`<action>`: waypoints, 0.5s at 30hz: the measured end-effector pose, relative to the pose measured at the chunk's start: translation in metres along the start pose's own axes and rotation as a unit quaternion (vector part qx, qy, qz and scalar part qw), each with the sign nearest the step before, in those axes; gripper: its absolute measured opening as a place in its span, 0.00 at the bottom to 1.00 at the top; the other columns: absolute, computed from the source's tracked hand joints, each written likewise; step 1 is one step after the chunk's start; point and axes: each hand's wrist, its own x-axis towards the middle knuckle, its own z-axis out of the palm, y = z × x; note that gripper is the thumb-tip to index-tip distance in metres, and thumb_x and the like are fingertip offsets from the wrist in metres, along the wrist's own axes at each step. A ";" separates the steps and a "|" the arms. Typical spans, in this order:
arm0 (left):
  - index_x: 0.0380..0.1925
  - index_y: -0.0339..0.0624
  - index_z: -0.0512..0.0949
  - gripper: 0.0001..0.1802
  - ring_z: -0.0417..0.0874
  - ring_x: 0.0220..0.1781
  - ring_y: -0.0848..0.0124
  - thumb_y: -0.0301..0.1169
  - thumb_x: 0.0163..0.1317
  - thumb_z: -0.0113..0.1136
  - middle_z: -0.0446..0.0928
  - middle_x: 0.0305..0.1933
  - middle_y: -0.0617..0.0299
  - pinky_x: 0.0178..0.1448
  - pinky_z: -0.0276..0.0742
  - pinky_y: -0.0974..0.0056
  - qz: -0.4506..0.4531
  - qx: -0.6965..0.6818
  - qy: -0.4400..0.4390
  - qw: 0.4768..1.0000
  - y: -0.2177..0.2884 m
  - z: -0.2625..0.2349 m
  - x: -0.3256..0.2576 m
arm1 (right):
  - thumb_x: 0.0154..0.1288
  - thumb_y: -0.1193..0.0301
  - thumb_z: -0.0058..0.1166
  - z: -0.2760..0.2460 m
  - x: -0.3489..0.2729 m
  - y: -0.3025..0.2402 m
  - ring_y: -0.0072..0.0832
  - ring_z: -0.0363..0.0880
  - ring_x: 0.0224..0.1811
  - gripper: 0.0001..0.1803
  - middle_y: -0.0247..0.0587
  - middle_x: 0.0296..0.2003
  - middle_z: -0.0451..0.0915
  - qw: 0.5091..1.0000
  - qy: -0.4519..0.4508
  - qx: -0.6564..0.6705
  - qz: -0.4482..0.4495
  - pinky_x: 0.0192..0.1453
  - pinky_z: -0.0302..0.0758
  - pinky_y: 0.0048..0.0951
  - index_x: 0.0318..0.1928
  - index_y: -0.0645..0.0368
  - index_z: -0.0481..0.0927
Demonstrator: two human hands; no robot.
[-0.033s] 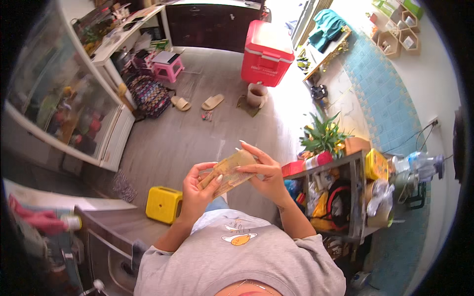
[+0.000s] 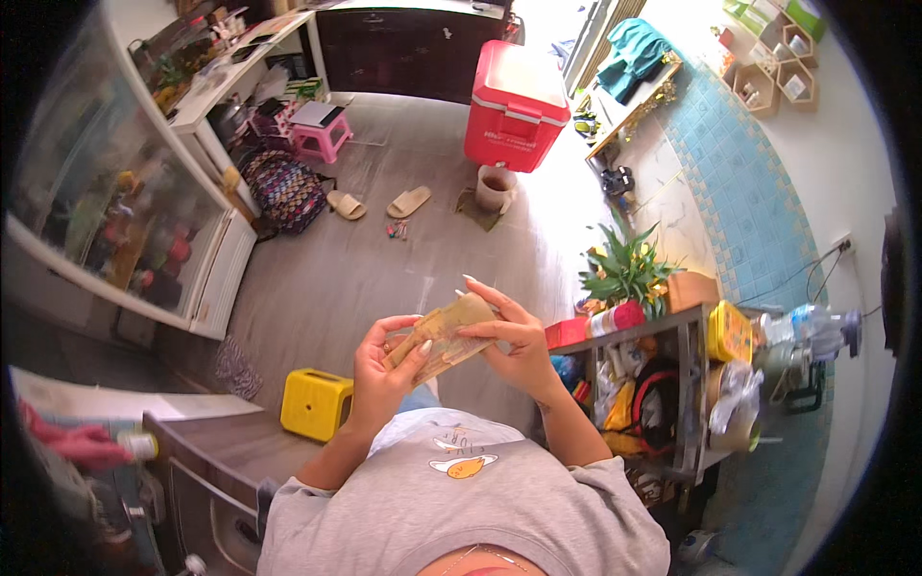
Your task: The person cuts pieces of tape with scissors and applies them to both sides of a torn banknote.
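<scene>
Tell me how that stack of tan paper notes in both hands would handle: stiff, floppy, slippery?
Likely floppy: the stack of notes is thin and flat, and both the left hand and the right hand support it. Probably light. The sheets could slide apart, since their edges look fanned under the thumbs.

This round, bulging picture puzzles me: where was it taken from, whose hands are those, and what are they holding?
The picture comes from a wide fisheye camera worn on a person's head, looking down, so straight edges bend near the rim. There is no machine: the two bare hands are the wearer's own. The left hand and the right hand together hold a stack of tan paper notes in front of a grey shirt. Far below lies a grey floor with a yellow stool, a pair of sandals, a red cooler box and a patterned backpack. At the right, a potted plant tops a cluttered shelf rack.
</scene>
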 end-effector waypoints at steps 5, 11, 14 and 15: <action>0.58 0.38 0.67 0.23 0.79 0.47 0.76 0.20 0.61 0.56 0.77 0.48 0.53 0.50 0.77 0.72 -0.002 -0.061 -0.010 0.998 0.021 0.022 0.178 | 0.47 0.80 0.60 -0.061 0.139 0.064 0.43 0.73 0.60 0.23 0.55 0.60 0.70 0.998 -0.004 -0.015 0.054 0.61 0.71 0.33 0.48 0.62 0.81; 0.56 0.37 0.72 0.21 0.78 0.49 0.74 0.18 0.62 0.53 0.76 0.51 0.55 0.54 0.76 0.71 -0.007 -0.004 -0.030 1.000 -0.012 -0.004 0.348 | 0.56 0.84 0.58 -0.053 0.234 0.208 0.31 0.73 0.57 0.20 0.50 0.57 0.71 0.962 0.100 0.133 0.216 0.56 0.74 0.26 0.52 0.68 0.76; 0.54 0.36 0.74 0.19 0.78 0.50 0.75 0.18 0.62 0.53 0.77 0.51 0.57 0.53 0.75 0.72 0.001 0.038 0.018 0.999 -0.017 -0.012 0.445 | 0.58 0.85 0.57 -0.061 0.316 0.269 0.26 0.77 0.51 0.19 0.45 0.50 0.76 0.940 0.136 0.212 0.231 0.51 0.77 0.22 0.52 0.68 0.76; 0.54 0.36 0.74 0.19 0.78 0.50 0.75 0.18 0.62 0.53 0.77 0.50 0.58 0.53 0.75 0.72 -0.014 0.036 0.041 0.998 -0.015 -0.016 0.475 | 0.58 0.85 0.57 -0.064 0.342 0.292 0.25 0.78 0.49 0.19 0.44 0.48 0.78 0.936 0.122 0.224 0.245 0.49 0.78 0.21 0.52 0.68 0.76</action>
